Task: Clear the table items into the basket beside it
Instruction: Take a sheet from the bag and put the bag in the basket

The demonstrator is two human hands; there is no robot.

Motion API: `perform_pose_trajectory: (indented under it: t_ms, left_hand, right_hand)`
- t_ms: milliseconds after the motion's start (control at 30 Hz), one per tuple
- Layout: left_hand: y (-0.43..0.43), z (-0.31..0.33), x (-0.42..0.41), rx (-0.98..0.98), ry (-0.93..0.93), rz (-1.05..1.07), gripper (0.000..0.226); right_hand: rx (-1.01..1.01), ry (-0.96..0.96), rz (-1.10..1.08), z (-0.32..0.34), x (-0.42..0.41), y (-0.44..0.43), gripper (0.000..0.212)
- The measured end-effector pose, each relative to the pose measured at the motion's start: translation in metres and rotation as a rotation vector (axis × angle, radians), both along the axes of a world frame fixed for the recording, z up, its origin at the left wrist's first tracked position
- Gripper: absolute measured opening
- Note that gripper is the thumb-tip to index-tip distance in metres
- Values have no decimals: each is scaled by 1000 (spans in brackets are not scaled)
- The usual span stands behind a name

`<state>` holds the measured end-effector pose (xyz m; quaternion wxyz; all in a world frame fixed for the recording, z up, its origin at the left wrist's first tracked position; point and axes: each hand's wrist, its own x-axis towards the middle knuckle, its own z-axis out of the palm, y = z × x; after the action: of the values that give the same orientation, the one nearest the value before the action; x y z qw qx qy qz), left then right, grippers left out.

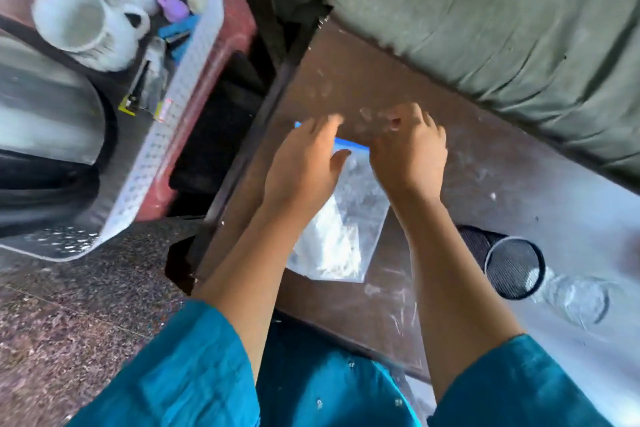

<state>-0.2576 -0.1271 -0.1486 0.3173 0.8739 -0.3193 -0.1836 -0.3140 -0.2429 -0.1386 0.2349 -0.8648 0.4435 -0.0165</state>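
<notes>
A clear plastic zip bag [343,229] with a blue seal strip lies flat on the dark brown table [467,163]. My left hand [306,163] and my right hand [408,152] both rest over the bag's blue top edge, fingers spread; whether either one grips it is unclear in the blur. To the left of the table a white perforated basket [166,135] stands on a red stool. It holds two white mugs [79,15], a steel vessel [41,118], and small purple and blue items.
A black mesh pen cup [509,265] lies on its side at the table's right, next to a clear glass [581,298]. A grey-green cushion [502,21] borders the table's far edge. Speckled floor lies below the basket.
</notes>
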Motion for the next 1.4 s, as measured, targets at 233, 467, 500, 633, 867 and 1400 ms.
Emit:
perform_pose_trajectory:
  t_ms: [233,467,500,633,867,1400]
  left_hand:
    - [-1,-55,-45,382,121,-101,72]
    - [-17,-58,-47,355,101,-71,86]
    - [-18,-54,-46,357,145,-71,84]
    - [-27,-39,-44,439,234,-115,45]
    - [-43,28,-55,137,165,68,24]
    - [-101,305,-114,74,-245,-262,59]
  right_hand:
    - [310,136,-150,-52,-63,11,54]
    - [567,46,-387,-75,-67,6,18]
    - [576,54,-351,-73,-67,3,13]
    - [798,-37,-378,-59,-70,2,18]
    - [1116,-323,-353,9,-79,-9,23]
    - [-112,-182,-137,310,-164,-98,64]
